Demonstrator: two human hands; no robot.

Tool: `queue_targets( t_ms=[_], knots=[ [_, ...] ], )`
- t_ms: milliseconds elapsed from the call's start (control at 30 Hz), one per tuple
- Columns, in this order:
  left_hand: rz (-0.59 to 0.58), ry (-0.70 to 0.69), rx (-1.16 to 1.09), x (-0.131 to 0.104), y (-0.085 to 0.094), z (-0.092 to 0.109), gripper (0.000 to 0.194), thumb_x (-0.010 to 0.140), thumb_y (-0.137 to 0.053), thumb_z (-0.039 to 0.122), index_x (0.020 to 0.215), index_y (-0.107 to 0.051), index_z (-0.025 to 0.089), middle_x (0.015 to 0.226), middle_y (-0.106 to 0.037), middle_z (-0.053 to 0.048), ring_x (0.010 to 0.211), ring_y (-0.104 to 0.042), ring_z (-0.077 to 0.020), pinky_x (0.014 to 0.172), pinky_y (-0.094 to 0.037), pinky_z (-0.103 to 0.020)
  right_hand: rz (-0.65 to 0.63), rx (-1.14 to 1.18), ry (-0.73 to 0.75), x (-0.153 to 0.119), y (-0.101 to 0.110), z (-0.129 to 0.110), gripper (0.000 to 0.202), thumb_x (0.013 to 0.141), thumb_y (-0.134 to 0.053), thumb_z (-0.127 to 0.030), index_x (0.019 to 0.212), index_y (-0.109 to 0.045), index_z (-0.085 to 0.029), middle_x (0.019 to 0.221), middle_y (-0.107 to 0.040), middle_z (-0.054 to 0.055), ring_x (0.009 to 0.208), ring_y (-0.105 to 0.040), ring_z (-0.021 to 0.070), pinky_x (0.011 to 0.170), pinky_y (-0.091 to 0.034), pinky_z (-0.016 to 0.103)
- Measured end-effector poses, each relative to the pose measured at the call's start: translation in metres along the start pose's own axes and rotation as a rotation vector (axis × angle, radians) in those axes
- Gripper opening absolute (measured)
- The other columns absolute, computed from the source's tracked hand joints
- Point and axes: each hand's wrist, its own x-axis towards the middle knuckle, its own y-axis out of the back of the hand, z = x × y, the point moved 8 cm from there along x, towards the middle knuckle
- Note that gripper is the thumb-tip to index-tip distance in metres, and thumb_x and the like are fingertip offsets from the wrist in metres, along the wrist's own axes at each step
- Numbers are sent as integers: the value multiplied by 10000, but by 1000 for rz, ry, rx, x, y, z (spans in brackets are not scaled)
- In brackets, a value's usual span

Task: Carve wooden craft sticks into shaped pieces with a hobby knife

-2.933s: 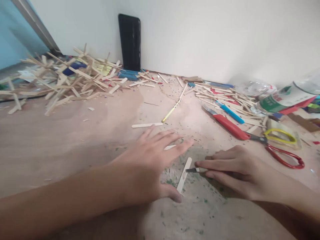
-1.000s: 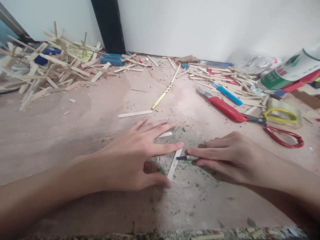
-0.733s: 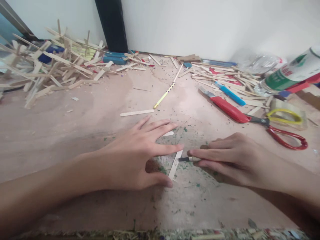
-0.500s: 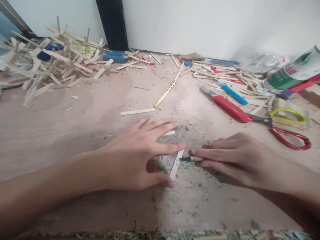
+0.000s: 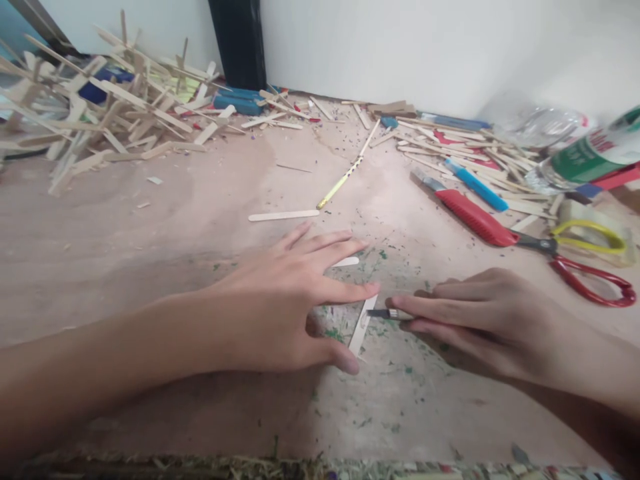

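Observation:
A short pale wooden craft stick (image 5: 362, 328) lies slanted on the table, with a small curved pencil-like mark near its middle. My left hand (image 5: 280, 303) pins it down, index fingertip at its upper end and thumb at its lower end; the other fingers are spread. In my right hand (image 5: 480, 317) is a slim craft knife (image 5: 393, 313), gripped near its metal collar, its dark blade tip touching the stick's right edge. Another craft stick (image 5: 346, 262) pokes out from beneath my left fingers. Green shavings surround the work.
Beyond my hands lie a craft stick (image 5: 283, 216) and a yellow pencil (image 5: 340, 185). To the right are a red-handled knife (image 5: 475, 217), scissors (image 5: 593, 287), a blue pen-like tool (image 5: 477, 185) and a bottle (image 5: 585, 160). A stick heap (image 5: 120, 107) fills the back left.
The whole view has shifted slightly, so things appear a little farther right. Both hands keep their hold, and the blade tip stays at the stick's edge.

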Motion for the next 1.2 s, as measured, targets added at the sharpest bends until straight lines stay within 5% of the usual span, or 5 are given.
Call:
queue_targets(
  t_ms=[400, 667, 1200],
  knots=[
    [-1, -9, 19, -1, -7, -5, 860, 952, -843, 899, 1683, -691, 472, 1975, -340, -80, 1837, -306, -412, 1484, -152, -750, 43, -98, 66, 4, -6, -9, 307, 1260, -600, -264, 1413, -837, -144, 790, -762, 13, 573, -666, 148, 541, -457, 328],
    [-49, 9, 20, 1, -4, -1, 875, 945, -890, 853, 1697, -679, 457, 1981, -315, -89, 1843, -288, -419, 1482, -149, -767, 8, 69, 17, 5, 5, -5, 321, 1247, -633, -245, 1502, -828, -250, 869, -841, 40, 628, -722, 149, 541, -507, 295],
    [51, -29, 42, -2, -3, 0, 884, 930, -887, 879, 1669, -711, 425, 1945, -400, -103, 1816, -361, -419, 1468, -216, -774, 2, -70, 38, 1, 1, -5, 297, 1262, -588, -248, 1412, -835, -179, 838, -792, 24, 613, -713, 144, 554, -478, 302]
  ],
)
